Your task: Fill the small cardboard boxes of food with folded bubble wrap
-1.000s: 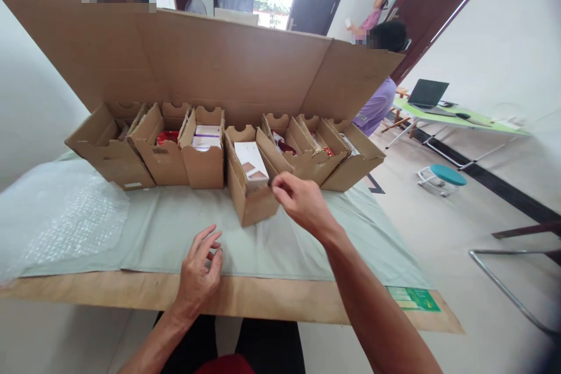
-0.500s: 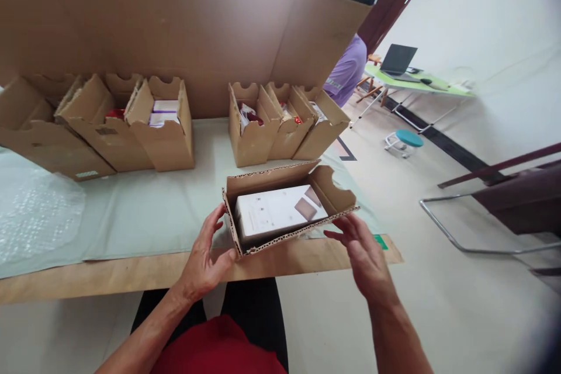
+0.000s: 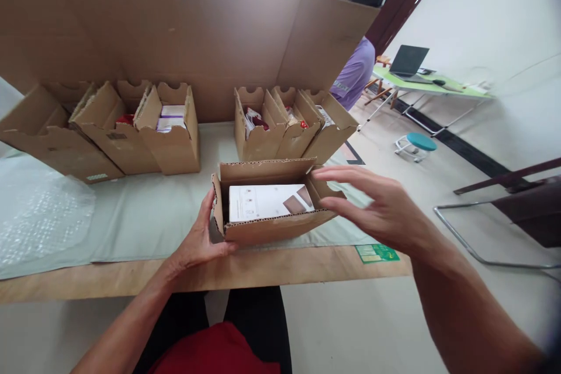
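Observation:
A small open cardboard box (image 3: 272,228) lies on its side near the table's front edge, with a white product carton (image 3: 267,201) inside it. My left hand (image 3: 197,242) grips the box's left end, thumb on top and fingers underneath. At the box's right end hovers my right hand (image 3: 377,204), fingers stretched out towards the notched flap, holding nothing.
Two groups of similar open boxes (image 3: 170,137) (image 3: 289,125) stand in a row at the back, against a tall cardboard sheet (image 3: 184,29). Bubble wrap (image 3: 39,216) lies at the left. Behind the sheet sits a person in a purple shirt (image 3: 353,73). A laptop table and a stool stand to the right.
The box came out of the back row and now lies on its side near the front edge. My left hand has taken hold of its left end; my right hand rose to its right end.

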A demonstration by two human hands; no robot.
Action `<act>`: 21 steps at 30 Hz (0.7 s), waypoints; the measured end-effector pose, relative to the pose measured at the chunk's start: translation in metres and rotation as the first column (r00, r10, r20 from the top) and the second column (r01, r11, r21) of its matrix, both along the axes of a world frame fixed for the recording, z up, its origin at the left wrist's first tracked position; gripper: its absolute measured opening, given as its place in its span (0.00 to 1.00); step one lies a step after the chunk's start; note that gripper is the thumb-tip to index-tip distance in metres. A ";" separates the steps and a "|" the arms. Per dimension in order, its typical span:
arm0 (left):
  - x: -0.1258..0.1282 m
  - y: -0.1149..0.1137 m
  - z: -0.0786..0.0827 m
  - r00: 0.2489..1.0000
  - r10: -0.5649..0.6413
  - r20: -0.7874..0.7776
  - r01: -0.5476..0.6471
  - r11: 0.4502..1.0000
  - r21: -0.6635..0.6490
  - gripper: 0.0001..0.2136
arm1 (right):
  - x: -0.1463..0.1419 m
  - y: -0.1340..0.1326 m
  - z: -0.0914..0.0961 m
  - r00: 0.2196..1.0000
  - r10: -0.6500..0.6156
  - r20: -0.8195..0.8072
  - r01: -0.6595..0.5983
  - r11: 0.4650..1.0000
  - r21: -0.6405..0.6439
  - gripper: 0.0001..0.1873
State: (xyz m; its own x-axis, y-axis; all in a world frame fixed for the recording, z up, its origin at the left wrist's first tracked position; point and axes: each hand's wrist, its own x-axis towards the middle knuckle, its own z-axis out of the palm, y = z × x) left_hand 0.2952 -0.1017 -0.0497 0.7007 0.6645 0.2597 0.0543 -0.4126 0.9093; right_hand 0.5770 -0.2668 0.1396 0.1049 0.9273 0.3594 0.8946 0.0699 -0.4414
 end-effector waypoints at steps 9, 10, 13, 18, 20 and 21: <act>0.010 0.005 0.001 0.999 -0.042 0.019 0.041 0.998 0.050 0.60 | -0.034 0.086 0.000 0.847 0.441 0.299 -0.176 0.761 -0.624 0.37; 0.010 0.005 0.002 0.999 -0.043 0.020 0.042 0.998 0.053 0.60 | -0.034 0.086 0.000 0.840 0.447 0.308 -0.179 0.764 -0.620 0.36; 0.010 0.007 0.002 0.999 -0.046 0.024 0.045 0.998 0.044 0.58 | -0.029 0.082 0.003 0.825 0.433 0.363 -0.144 0.783 -0.606 0.34; 0.011 0.008 -0.003 0.999 -0.041 0.033 0.039 0.999 0.037 0.58 | -0.020 0.079 0.001 0.819 0.397 0.414 -0.060 0.778 -0.626 0.34; 0.011 0.007 -0.004 0.999 -0.031 0.014 0.031 0.999 0.033 0.59 | -0.018 0.080 -0.003 0.827 0.397 0.399 -0.063 0.770 -0.635 0.35; 0.011 0.007 -0.005 1.000 -0.027 -0.002 0.027 0.999 0.027 0.58 | -0.017 0.080 -0.004 0.839 0.395 0.373 -0.074 0.764 -0.641 0.37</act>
